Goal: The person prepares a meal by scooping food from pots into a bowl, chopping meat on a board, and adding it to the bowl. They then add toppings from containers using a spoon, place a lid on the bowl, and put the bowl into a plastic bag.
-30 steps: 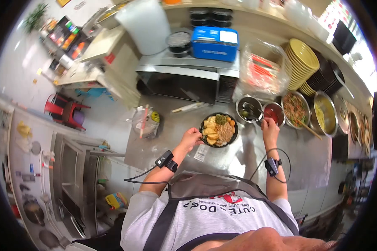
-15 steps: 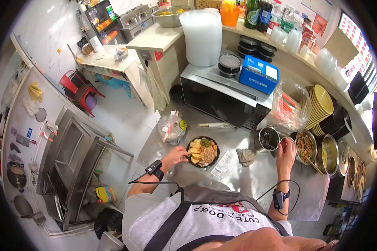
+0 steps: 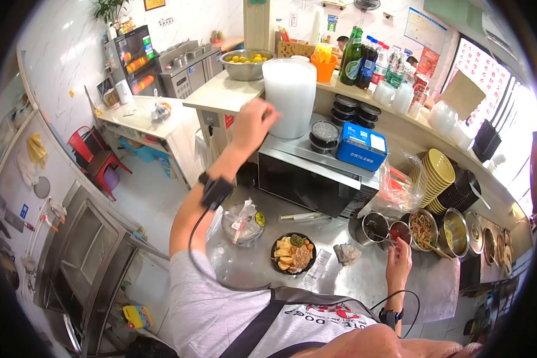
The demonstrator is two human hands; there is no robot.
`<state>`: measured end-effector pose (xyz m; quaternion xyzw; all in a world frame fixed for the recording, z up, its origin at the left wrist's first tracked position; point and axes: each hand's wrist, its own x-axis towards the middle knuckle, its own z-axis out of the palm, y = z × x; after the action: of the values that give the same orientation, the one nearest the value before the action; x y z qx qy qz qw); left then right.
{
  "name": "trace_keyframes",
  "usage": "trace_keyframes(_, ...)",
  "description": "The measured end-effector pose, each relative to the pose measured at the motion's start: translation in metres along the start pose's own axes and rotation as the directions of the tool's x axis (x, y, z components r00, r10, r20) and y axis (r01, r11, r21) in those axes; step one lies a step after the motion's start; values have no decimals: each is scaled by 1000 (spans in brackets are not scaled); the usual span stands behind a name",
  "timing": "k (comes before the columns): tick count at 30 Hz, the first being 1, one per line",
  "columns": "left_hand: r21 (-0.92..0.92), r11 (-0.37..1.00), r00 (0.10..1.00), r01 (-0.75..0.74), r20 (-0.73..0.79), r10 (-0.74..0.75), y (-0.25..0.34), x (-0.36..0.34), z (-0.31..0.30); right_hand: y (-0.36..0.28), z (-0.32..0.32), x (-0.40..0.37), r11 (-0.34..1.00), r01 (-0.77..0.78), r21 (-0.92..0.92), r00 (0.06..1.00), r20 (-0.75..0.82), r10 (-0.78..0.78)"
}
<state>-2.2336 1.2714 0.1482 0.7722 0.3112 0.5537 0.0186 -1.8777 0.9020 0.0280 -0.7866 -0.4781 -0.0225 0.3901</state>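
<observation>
My left hand is raised beside the tall stack of translucent plastic containers on the microwave's left end; its fingers are bent, and whether they hold anything is unclear. My right hand is at the metal pot with red contents, fingers curled near its rim around something too small to make out. Between the two arms, a black bowl of food rests on the steel counter, with a printed paper slip at its right and a crumpled grey cloth farther right.
The microwave carries a blue box and lidded black tubs. A wrapped plastic bag lies left of the bowl. Metal pots and bowls line the right side, below stacked yellow bowls. Bottles stand on the upper ledge.
My left hand has left the side of the food bowl and risen to the container stack. My right hand sits slightly lower by the pots. The view has tilted up, showing more of the room.
</observation>
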Motion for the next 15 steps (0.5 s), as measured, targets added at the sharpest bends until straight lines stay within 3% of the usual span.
trace_keyframes(2,193,977,992,-88,-74,104,-18,47,16,-4,-6,-10,1000,11,-11,1000,-14,-11)
trace_keyframes(3,177,979,989,-103,-86,120,-25,62,24,-5,-9,-14,999,39,5,999,-19,-39)
trace_keyframes(5,212,977,999,-25,-20,30,-37,90,38,-3,-15,-26,1000,30,1,998,-48,-30)
trace_keyframes(6,191,981,998,-46,-30,52,-42,100,44,-2,-18,-32,1000,16,2,999,-45,-16)
trace_keyframes(8,288,955,983,73,139,-117,-52,116,52,-1,-24,-44,1000,-4,-6,994,-108,3)
trace_keyframes(9,316,947,974,60,190,-125,-59,124,56,5,-28,-52,999,-33,-42,994,-104,29)
trace_keyframes(13,280,959,918,44,366,-149,-62,141,59,18,-41,-74,989,-78,-128,990,-123,63)
trace_keyframes(15,153,985,911,82,390,-136,-64,142,59,24,-44,-83,984,-101,-150,988,-130,81)
